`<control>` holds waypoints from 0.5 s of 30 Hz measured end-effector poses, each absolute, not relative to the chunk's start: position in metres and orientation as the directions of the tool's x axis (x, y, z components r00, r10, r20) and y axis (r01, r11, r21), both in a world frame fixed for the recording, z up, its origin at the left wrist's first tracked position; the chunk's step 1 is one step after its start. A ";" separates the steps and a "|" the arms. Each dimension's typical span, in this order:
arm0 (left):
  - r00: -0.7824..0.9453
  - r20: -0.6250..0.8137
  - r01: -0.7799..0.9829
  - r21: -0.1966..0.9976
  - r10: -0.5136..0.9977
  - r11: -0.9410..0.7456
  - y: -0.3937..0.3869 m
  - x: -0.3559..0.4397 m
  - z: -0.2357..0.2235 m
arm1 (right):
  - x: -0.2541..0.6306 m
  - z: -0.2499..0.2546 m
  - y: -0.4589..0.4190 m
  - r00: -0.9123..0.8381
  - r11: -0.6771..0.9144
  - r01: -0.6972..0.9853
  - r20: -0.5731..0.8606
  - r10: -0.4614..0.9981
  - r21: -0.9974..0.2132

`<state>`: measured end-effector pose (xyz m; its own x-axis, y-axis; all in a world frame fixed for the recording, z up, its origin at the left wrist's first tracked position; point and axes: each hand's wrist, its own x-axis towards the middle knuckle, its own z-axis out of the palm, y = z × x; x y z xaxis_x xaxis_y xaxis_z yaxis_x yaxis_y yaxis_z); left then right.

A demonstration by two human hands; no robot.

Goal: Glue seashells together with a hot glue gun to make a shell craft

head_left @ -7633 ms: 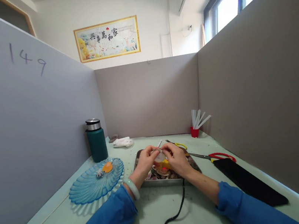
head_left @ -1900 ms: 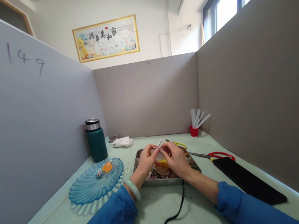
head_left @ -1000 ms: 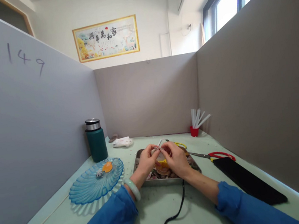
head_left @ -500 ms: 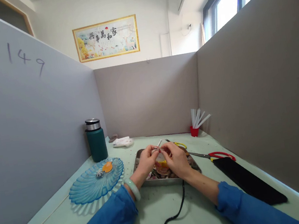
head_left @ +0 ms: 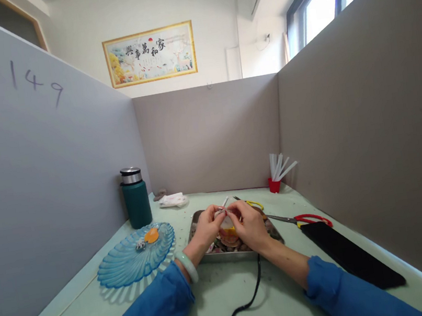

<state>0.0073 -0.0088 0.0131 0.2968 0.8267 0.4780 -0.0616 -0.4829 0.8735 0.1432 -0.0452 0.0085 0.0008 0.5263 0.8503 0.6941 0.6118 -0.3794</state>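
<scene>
Over a metal tray [head_left: 229, 256], my left hand [head_left: 208, 227] and my right hand [head_left: 249, 223] meet with their fingertips pinched together. Between the fingers is something small and pale that I cannot make out; the fingertips mostly hide it. A thin white stick [head_left: 225, 201] pokes up just behind them, and whether a hand holds it is unclear. Shell-like and stone-like pieces [head_left: 229, 240] fill the tray below, with a yellow part among them.
Left of the tray lies a blue shell-shaped plate [head_left: 119, 264] bearing an orange piece [head_left: 152, 235], with a green bottle [head_left: 137, 205] behind. To the right are red-handled scissors [head_left: 313, 219], a black flat strip [head_left: 352, 253] and a red cup [head_left: 274, 185] of white sticks. A black cable [head_left: 252, 300] runs forward.
</scene>
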 end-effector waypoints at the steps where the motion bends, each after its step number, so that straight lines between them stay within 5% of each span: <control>1: 0.296 0.480 -0.060 0.872 0.826 -0.485 -0.009 0.007 0.013 | 0.143 0.008 -0.045 0.001 0.609 0.696 0.848 0.530 -0.382; 15: 0.308 0.452 -0.059 0.887 0.837 -0.458 -0.009 0.007 0.013 | 0.144 0.007 -0.045 0.008 0.587 0.716 0.846 0.533 -0.376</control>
